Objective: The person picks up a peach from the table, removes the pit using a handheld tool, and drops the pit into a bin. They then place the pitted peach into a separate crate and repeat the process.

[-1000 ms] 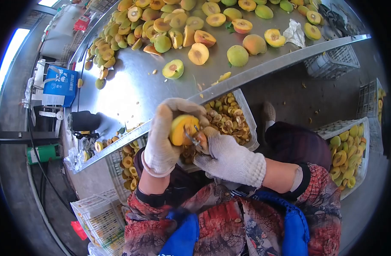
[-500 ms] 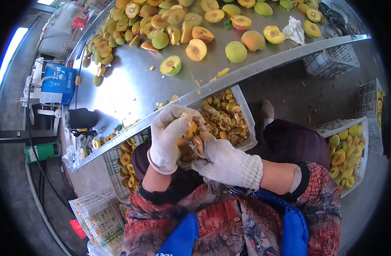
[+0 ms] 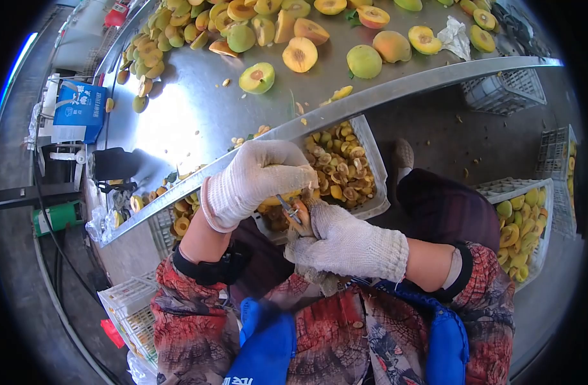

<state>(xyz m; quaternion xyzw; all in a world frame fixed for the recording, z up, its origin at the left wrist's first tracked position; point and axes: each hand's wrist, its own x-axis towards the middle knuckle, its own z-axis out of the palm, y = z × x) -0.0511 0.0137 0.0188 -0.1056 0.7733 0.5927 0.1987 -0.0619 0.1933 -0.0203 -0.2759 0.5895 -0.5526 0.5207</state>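
Observation:
My left hand [image 3: 262, 181], in a pale knitted glove, is closed round a yellow peach half [image 3: 275, 201], mostly hidden beneath its fingers. My right hand [image 3: 352, 240], gloved too and worn grey at the fingertips, grips a small metal-bladed pitting knife [image 3: 287, 208]. Its blade points left, against or very near the fruit; the exact contact is hidden. Both hands meet above a white crate [image 3: 379, 192] of small cut peach pieces [image 3: 345, 167] in front of my lap. More halved peaches [image 3: 300, 54] lie on the metal table ahead.
The metal table's raised edge [image 3: 397, 96] runs diagonally just beyond my hands. At right stands a crate of peach halves [image 3: 520, 228], with more crates [image 3: 504, 93] behind. A blue box [image 3: 80, 110] sits left of the table, and another crate [image 3: 130, 308] is at lower left.
My left hand has turned over, its back now upward, and its fingers reach further right over the fruit. The right hand keeps the knife at nearly the same place. The view has shifted slightly.

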